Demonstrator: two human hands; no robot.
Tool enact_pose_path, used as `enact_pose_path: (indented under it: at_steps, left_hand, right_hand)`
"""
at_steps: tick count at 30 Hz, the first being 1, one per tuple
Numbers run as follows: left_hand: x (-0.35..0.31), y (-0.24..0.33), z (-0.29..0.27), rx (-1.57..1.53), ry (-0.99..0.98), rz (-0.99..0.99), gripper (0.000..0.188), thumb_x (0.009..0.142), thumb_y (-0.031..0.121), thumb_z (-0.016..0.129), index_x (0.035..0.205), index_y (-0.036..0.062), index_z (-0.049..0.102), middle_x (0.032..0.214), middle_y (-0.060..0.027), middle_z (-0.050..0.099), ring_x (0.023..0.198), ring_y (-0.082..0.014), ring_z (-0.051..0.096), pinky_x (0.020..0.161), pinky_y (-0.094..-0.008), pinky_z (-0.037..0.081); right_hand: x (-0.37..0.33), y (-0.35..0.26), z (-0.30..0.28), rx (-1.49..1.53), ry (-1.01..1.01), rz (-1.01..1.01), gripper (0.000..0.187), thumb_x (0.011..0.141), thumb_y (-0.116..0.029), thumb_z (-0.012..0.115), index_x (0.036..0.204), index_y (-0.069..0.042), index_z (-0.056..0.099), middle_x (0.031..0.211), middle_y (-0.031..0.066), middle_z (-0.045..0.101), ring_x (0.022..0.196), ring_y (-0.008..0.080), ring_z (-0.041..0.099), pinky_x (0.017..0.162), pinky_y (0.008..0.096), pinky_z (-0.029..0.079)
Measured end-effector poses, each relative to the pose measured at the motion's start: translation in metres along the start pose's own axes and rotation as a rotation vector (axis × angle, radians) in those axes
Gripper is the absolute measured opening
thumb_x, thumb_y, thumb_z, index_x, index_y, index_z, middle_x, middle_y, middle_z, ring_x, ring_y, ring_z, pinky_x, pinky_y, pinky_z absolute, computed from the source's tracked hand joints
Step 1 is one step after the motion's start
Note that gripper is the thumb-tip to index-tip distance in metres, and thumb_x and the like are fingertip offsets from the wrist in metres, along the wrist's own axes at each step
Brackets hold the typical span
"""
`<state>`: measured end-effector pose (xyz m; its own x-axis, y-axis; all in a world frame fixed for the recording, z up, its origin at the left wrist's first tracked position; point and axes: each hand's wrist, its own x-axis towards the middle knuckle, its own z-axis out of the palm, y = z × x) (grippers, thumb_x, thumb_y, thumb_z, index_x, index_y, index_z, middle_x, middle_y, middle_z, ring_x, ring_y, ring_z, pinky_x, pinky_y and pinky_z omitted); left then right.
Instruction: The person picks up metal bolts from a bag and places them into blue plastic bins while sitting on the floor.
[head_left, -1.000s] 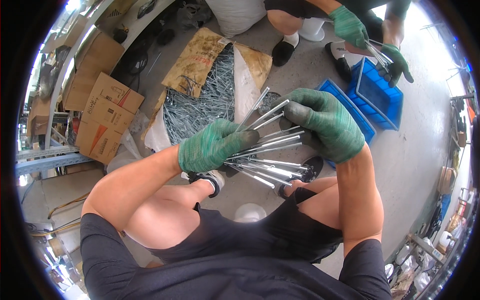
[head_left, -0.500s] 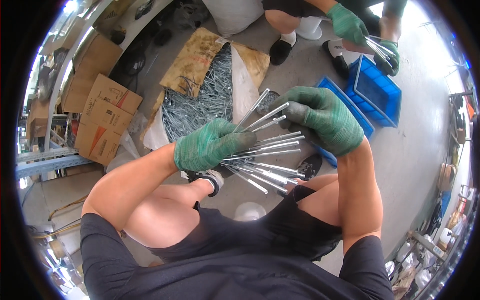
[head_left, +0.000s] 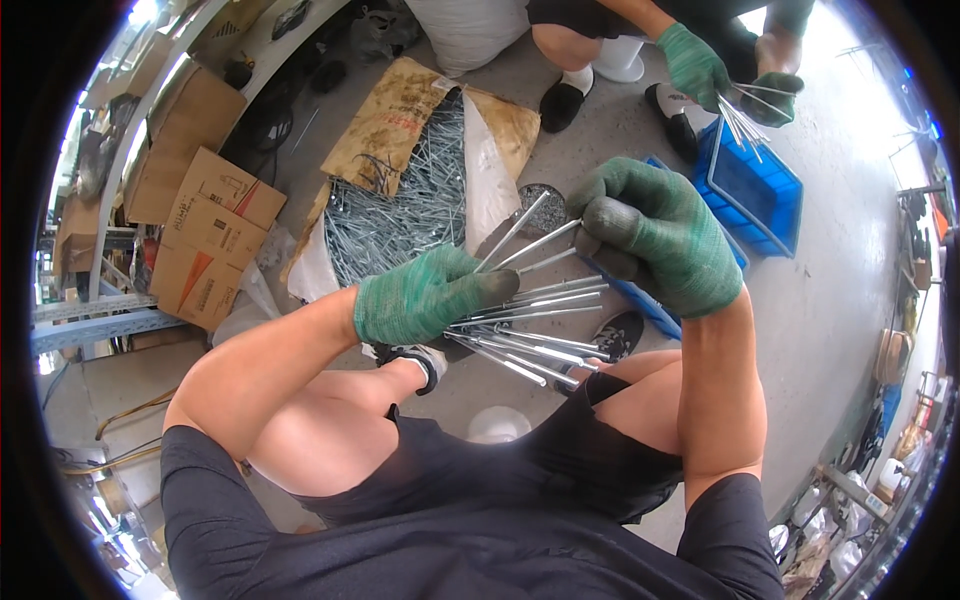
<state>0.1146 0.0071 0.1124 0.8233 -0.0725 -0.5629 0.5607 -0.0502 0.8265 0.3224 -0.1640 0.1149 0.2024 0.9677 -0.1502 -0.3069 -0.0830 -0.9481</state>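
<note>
My left hand [head_left: 425, 295], in a green knitted glove with darkened fingertips, is closed around a fanned bundle of thin silvery metal rods [head_left: 555, 298]. Their free ends spread to the right, some angled up and others down. My right hand [head_left: 665, 240], gloved the same way, is held just right of the fan with thumb and fingers bent together. Its fingertips pinch the end of one upper metal rod [head_left: 548, 240], whose other end is still at my left hand. Beyond my hands, a torn-open sack [head_left: 390, 110] exposes a heap of similar rods [head_left: 400, 225].
A blue plastic crate [head_left: 750, 190] stands at the far right, with another blue crate [head_left: 640, 305] partly behind my right hand. Across from me, a co-worker's gloved hands [head_left: 695, 65] hold more rods. Cardboard boxes [head_left: 215, 235] lean at left beside metal shelving [head_left: 110, 310].
My right hand has shifted slightly right and its fingertips now meet one rod's end. The left hand has barely moved. The co-worker's rods have swung to point downward.
</note>
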Motion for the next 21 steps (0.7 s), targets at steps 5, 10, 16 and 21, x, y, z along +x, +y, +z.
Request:
enact_pose_path:
  at_steps: [5, 10, 16, 21]
  left_hand:
    - [0.002, -0.007, -0.001, 0.042, -0.011, 0.041, 0.052, 0.104, 0.052, 0.053, 0.088, 0.004, 0.066, 0.069, 0.0009, 0.059, 0.061, -0.0074, 0.055, 0.052, -0.0271, 0.043]
    - [0.003, -0.009, -0.001, 0.038, -0.031, 0.049, 0.049, 0.104, 0.049, 0.054, 0.089, 0.0045, 0.065, 0.071, 0.0018, 0.059, 0.064, -0.0075, 0.054, 0.054, -0.0273, 0.043]
    - [0.003, -0.011, 0.001, 0.033, 0.029, 0.104, 0.052, 0.105, 0.046, 0.054, 0.082, 0.002, 0.069, 0.066, -0.0039, 0.062, 0.062, -0.011, 0.056, 0.058, -0.0321, 0.047]
    - [0.001, -0.008, -0.002, 0.057, -0.061, 0.029, 0.053, 0.107, 0.048, 0.046, 0.089, 0.003, 0.068, 0.072, -0.0042, 0.063, 0.067, -0.0113, 0.055, 0.06, -0.0319, 0.046]
  right_hand:
    - [0.002, 0.002, -0.002, 0.06, -0.029, 0.112, 0.033, 0.094, -0.026, 0.074, 0.11, 0.002, 0.068, 0.078, 0.0027, 0.063, 0.058, 0.005, 0.05, 0.051, 0.0196, 0.037]
    - [0.0, 0.003, -0.004, 0.132, -0.055, 0.181, 0.034, 0.093, -0.028, 0.074, 0.109, 0.002, 0.067, 0.076, 0.0027, 0.061, 0.055, 0.0053, 0.047, 0.049, 0.0204, 0.034]
    - [0.004, 0.001, -0.005, 0.075, -0.023, 0.183, 0.036, 0.095, -0.029, 0.072, 0.112, 0.003, 0.068, 0.075, 0.0013, 0.06, 0.055, 0.0049, 0.045, 0.049, 0.0202, 0.034]
    - [0.005, -0.001, 0.002, 0.041, 0.089, 0.082, 0.029, 0.099, -0.02, 0.067, 0.118, 0.002, 0.068, 0.081, -0.0014, 0.06, 0.062, 0.0041, 0.048, 0.054, 0.0186, 0.036]
